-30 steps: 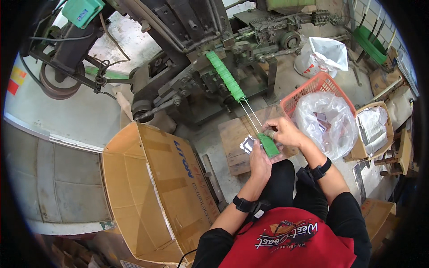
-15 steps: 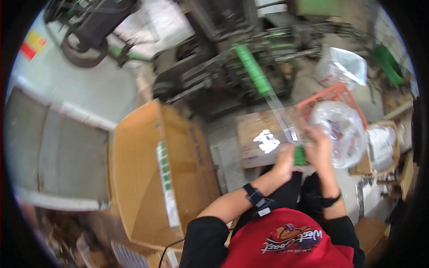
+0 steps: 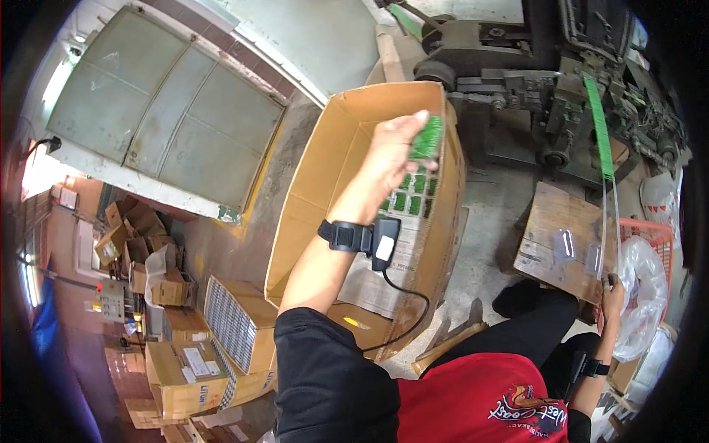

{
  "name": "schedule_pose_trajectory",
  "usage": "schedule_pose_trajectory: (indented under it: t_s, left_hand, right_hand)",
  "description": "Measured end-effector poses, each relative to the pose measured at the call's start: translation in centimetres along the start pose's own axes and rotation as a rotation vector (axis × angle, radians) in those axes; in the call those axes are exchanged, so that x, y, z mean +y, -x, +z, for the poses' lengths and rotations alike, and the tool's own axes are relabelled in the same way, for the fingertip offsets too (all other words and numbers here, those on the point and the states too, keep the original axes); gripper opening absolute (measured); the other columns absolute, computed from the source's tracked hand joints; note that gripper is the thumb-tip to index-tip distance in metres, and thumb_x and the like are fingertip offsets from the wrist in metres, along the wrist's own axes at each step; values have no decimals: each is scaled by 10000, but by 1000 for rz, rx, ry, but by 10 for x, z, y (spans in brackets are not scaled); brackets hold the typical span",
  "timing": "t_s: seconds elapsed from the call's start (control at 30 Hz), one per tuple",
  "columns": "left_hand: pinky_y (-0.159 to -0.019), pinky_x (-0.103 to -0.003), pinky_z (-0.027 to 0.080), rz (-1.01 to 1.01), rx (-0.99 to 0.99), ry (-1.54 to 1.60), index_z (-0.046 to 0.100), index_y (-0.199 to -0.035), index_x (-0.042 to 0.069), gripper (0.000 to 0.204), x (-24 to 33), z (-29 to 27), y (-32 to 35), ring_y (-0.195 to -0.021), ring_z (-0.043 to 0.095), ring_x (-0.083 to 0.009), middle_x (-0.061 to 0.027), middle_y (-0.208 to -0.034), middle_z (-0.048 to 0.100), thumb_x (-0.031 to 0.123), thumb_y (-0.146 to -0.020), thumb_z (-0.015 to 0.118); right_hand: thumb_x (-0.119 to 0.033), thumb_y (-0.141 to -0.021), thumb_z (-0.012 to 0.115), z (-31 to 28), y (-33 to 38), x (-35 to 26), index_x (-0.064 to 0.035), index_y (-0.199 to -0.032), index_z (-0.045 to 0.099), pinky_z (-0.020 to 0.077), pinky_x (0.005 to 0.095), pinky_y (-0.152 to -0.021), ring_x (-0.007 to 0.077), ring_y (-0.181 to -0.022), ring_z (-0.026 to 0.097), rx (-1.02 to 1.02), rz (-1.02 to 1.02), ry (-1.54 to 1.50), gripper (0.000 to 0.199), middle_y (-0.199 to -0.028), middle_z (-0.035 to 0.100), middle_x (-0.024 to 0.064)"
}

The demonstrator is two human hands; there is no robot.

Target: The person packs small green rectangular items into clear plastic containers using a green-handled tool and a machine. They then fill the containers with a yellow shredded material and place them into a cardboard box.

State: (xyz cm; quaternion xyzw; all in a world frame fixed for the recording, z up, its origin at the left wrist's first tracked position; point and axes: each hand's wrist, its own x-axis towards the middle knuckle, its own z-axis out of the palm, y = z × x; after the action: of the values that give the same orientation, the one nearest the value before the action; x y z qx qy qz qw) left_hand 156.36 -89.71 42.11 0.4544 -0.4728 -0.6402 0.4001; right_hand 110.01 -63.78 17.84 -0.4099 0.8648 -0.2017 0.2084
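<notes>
My left hand [image 3: 391, 151] is closed around a stack of thin green pieces [image 3: 426, 139], held over the open cardboard box [image 3: 310, 184]. Below it in the box, similar green stacks [image 3: 415, 193] sit in rows beside a printed sheet of paper [image 3: 380, 284]. On my right, a long clear plastic chute [image 3: 607, 203] slopes down from the machine, its upper part filled with a green column [image 3: 597, 122]. My right hand [image 3: 612, 292] is at the chute's lower end, fingers curled in against it, beside a clear plastic bag [image 3: 641, 273].
A dark machine [image 3: 509, 103] stands at the far right. Before it is a wooden board [image 3: 557, 236] with an orange-red basket [image 3: 653, 229] alongside. Several cardboard cartons [image 3: 185, 369] stand at lower left, below a grey metal panel [image 3: 159, 103]. A black cable [image 3: 427, 310] hangs from my left wrist.
The view has swung left. My left hand has moved from the chute's lower end to over the cardboard box, carrying the green stack. My right hand has stayed near the chute.
</notes>
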Motion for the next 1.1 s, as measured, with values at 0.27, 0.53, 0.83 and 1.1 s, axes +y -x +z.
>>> schedule_pose_trajectory:
  t_s: [0.27, 0.53, 0.83, 1.1]
  left_hand:
    - [-408, -237, 463, -192, 339, 94, 603, -900, 17, 237, -111, -164, -31, -560, 593, -121, -43, -708, 623, 250, -886, 561]
    - [-537, -495, 511, -426, 389, -139, 613, -914, 29, 186, -261, -224, -53, -764, 583, -280, -125, -897, 597, 180, -808, 636]
    - [-605, -486, 512, -415, 332, -374, 597, -1020, -33, 258, -418, -148, -47, -834, 583, -293, -161, -960, 605, 139, -828, 605]
    - [-747, -394, 472, -408, 469, -433, 648, -953, -22, 272, -436, -101, -41, -872, 622, -352, -237, -921, 635, 187, -785, 602]
  right_hand:
    - [-175, -857, 519, 25, -14, -22, 27, -1088, 558, 431, 395, -820, 373, -946, 581, -33, -75, 184, 310, -982, 608, 239]
    - [-229, -865, 529, 51, -41, 5, -21, -1056, 568, 445, 427, -737, 371, -852, 597, -23, -23, 232, 285, -914, 618, 228]
    - [-245, -870, 544, 66, -39, 15, -33, -1122, 511, 435, 429, -709, 354, -803, 567, 157, -14, 353, 331, -924, 566, 201]
    - [-183, -837, 563, 70, -34, -2, -39, -1102, 502, 435, 455, -730, 388, -865, 555, 147, 12, 415, 308, -1012, 516, 210]
